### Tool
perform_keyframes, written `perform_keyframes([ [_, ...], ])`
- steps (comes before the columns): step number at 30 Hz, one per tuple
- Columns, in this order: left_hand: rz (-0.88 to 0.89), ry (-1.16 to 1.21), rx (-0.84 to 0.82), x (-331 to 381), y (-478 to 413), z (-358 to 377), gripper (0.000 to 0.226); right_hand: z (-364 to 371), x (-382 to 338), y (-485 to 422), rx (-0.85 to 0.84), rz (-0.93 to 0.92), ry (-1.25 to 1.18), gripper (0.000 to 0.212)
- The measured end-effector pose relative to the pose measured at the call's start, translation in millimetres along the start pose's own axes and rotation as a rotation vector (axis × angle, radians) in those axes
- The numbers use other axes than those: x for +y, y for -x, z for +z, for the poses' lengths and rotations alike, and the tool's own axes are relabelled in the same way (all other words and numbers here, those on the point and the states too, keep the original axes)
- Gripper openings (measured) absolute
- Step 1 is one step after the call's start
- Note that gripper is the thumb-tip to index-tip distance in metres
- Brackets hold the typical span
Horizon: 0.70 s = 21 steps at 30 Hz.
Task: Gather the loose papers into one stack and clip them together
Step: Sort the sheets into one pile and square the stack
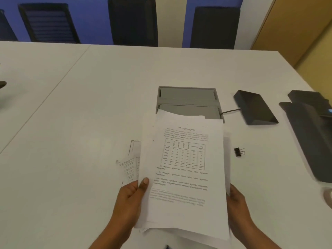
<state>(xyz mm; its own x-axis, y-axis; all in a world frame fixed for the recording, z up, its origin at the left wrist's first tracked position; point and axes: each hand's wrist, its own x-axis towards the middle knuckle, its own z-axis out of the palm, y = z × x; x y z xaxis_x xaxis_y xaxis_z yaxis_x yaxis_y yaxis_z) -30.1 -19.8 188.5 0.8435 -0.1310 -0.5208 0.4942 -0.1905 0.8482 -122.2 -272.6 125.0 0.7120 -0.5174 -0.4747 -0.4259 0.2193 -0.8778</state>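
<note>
A stack of printed white papers [185, 173] is held above the white table [80, 105], its top sheet showing text and a grid table. My left hand [131, 200] grips the stack's left edge, thumb on top. My right hand [237, 209] holds the right edge, fingers hidden under the sheets. Two loose printed sheets [130, 168] lie on the table just left of the stack, partly covered by it. A black binder clip [238, 152] with silver handles rests on the table to the right of the stack, untouched.
A grey cable box lid [186, 99] is set into the table behind the papers. A black wedge-shaped device [255, 107] with a cable sits at the right, and a larger dark device [310, 130] lies at the far right edge. Dark chairs [133, 20] stand beyond the table.
</note>
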Motion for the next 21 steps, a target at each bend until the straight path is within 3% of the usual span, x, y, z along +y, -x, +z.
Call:
perform_keyframes([
  [4,-0.027,-0.027,-0.074,0.0,8.3,14.9,0.034,4.9,-13.4,6.0,-0.055,0.027,-0.045,0.017],
  [7,0.064,-0.098,-0.041,-2.8,10.2,15.2,0.026,3.9,-16.5,6.0,-0.07,0.032,-0.031,0.011],
  [10,0.101,-0.281,0.028,-5.6,-3.8,7.3,0.091,3.4,-18.6,5.4,-0.086,0.041,-0.071,0.014],
  [12,-0.022,-0.089,-0.082,-3.0,-19.6,2.7,0.104,3.0,-19.8,5.9,-0.099,0.033,-0.076,0.02],
  [13,-0.089,0.052,-0.18,-4.4,-30.2,1.8,0.099,2.9,-20.7,6.6,-0.1,0.032,-0.06,0.027],
  [15,-0.142,0.168,-0.361,-1.6,-40.0,5.6,0.063,2.3,-19.3,3.8,-0.108,0.056,-0.061,0.045],
  [17,-0.109,0.14,-0.384,-1.1,-43.6,13.4,0.042,1.2,-18.8,0.1,-0.153,0.056,-0.07,0.053],
  [21,-0.045,0.114,-0.307,-0.1,-50.3,30.1,0.035,1.4,-22.8,-11.2,-0.206,-0.085,0.013,0.029],
])
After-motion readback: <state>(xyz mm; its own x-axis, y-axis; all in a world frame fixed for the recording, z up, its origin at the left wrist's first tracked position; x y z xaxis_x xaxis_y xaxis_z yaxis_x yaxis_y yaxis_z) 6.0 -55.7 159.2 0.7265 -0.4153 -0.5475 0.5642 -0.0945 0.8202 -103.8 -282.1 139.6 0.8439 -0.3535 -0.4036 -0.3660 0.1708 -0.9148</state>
